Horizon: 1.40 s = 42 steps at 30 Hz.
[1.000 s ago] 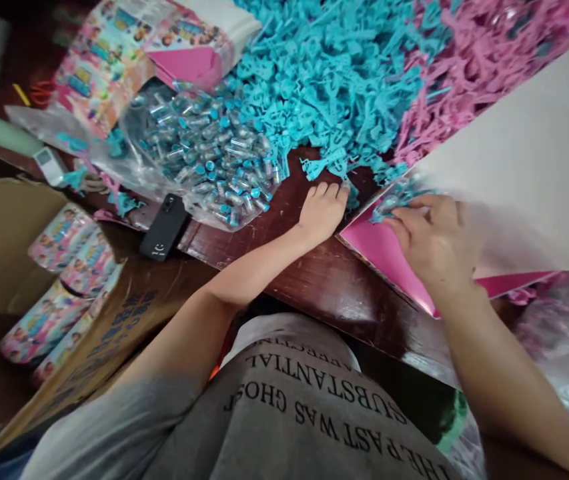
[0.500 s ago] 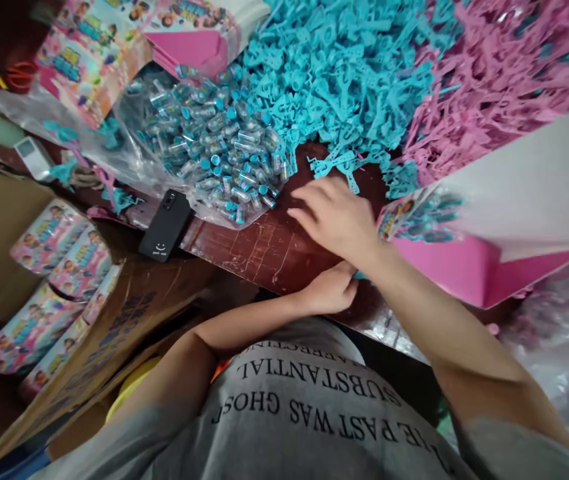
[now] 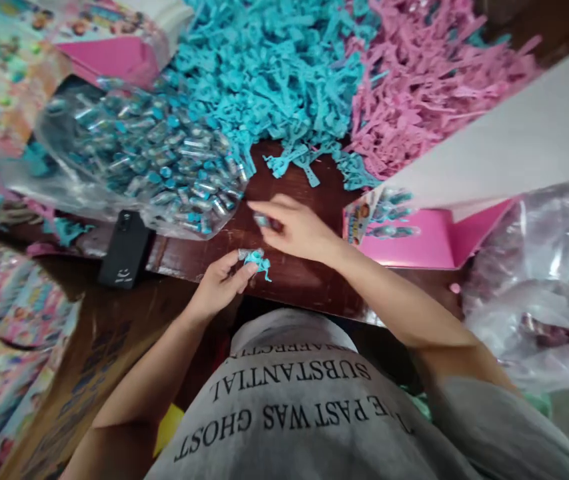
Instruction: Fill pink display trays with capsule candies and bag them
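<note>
My left hand (image 3: 219,283) sits near the front edge of the dark wooden table (image 3: 289,280), pinching a small blue plastic piece (image 3: 259,261). My right hand (image 3: 297,230) reaches left across the table and pinches a small clear tube with a blue cap (image 3: 262,220), just beside the open plastic bag of such tubes (image 3: 154,160). Behind lie a heap of blue plastic pieces (image 3: 274,73) and a heap of pink ones (image 3: 424,80).
A pink-lined printed box (image 3: 414,233) with blue pieces in it lies at the right under a white card flap (image 3: 514,140). A black phone (image 3: 125,248) rests at the left. Printed packs (image 3: 9,333) fill a carton lower left. A clear bag (image 3: 544,280) bulges at the right.
My right hand left the pink box, crossed left to the tube bag and picked up a tube. My left hand drew back from the blue heap holding a blue piece. The view shifted.
</note>
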Each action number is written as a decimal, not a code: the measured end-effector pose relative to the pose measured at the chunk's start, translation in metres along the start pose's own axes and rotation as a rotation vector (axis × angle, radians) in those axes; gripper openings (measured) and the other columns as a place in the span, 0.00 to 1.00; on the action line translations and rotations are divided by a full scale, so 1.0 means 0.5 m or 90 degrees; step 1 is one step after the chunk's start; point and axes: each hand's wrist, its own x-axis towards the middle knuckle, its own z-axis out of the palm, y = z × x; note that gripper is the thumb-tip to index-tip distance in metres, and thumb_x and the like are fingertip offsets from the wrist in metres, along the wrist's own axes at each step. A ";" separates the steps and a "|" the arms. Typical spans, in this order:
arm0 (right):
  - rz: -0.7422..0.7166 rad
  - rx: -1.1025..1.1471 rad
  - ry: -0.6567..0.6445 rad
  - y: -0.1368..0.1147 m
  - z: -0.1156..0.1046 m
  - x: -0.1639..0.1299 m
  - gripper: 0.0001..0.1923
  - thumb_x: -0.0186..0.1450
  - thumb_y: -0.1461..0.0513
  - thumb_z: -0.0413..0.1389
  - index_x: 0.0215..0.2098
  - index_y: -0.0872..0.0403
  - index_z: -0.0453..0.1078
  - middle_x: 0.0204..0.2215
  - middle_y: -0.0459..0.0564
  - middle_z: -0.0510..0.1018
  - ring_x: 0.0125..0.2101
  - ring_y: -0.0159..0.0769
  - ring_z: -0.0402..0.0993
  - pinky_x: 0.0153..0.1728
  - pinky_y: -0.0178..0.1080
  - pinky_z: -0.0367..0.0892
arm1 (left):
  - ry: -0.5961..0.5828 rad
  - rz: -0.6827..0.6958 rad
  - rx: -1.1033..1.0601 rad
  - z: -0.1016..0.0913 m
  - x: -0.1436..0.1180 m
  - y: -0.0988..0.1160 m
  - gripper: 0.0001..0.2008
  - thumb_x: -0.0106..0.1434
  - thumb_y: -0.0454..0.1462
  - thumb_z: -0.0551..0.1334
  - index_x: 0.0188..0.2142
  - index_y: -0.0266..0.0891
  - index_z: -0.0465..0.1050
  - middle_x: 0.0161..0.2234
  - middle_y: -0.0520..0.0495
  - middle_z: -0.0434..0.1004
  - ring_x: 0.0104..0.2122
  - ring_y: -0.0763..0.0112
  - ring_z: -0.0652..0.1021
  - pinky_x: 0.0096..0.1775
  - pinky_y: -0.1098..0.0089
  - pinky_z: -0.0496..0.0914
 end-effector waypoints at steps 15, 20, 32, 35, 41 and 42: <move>-0.119 0.015 -0.015 0.005 -0.022 -0.103 0.12 0.79 0.54 0.55 0.55 0.47 0.76 0.50 0.51 0.87 0.48 0.40 0.85 0.51 0.44 0.79 | 0.026 0.212 0.241 -0.004 0.001 0.059 0.16 0.77 0.45 0.62 0.37 0.43 0.85 0.38 0.46 0.85 0.38 0.67 0.82 0.41 0.67 0.75; 0.045 0.105 -0.094 -0.006 0.000 -0.088 0.23 0.78 0.45 0.52 0.37 0.51 0.76 0.29 0.47 0.85 0.29 0.35 0.83 0.34 0.38 0.74 | 0.129 0.275 0.425 -0.011 -0.008 0.034 0.15 0.78 0.45 0.60 0.45 0.46 0.86 0.48 0.45 0.87 0.44 0.63 0.86 0.38 0.67 0.76; 0.109 -0.178 0.004 0.045 0.082 0.183 0.17 0.74 0.62 0.56 0.60 0.54 0.73 0.61 0.62 0.79 0.60 0.55 0.74 0.55 0.54 0.73 | 0.121 0.037 -0.051 -0.028 0.014 0.017 0.21 0.66 0.55 0.72 0.37 0.40 0.78 0.29 0.53 0.74 0.27 0.74 0.69 0.32 0.72 0.66; 0.124 -0.169 0.001 0.058 0.071 0.148 0.24 0.70 0.67 0.55 0.64 0.57 0.70 0.60 0.65 0.77 0.59 0.57 0.74 0.58 0.57 0.72 | 0.145 0.009 -0.091 -0.015 0.022 0.008 0.22 0.61 0.54 0.76 0.38 0.39 0.80 0.29 0.53 0.75 0.27 0.77 0.69 0.30 0.74 0.65; 0.015 0.203 0.068 0.073 0.002 -0.060 0.18 0.74 0.58 0.59 0.61 0.46 0.71 0.47 0.50 0.79 0.45 0.39 0.79 0.48 0.45 0.78 | 0.063 -0.102 -0.282 0.017 0.043 0.017 0.24 0.54 0.52 0.81 0.39 0.38 0.81 0.26 0.55 0.73 0.18 0.84 0.59 0.20 0.76 0.52; 0.006 0.267 0.088 0.069 -0.003 -0.086 0.15 0.74 0.56 0.60 0.58 0.47 0.72 0.47 0.49 0.80 0.45 0.38 0.79 0.47 0.43 0.78 | 0.045 -0.105 -0.302 0.026 0.048 0.021 0.24 0.53 0.51 0.82 0.38 0.38 0.81 0.28 0.54 0.75 0.18 0.85 0.60 0.20 0.76 0.52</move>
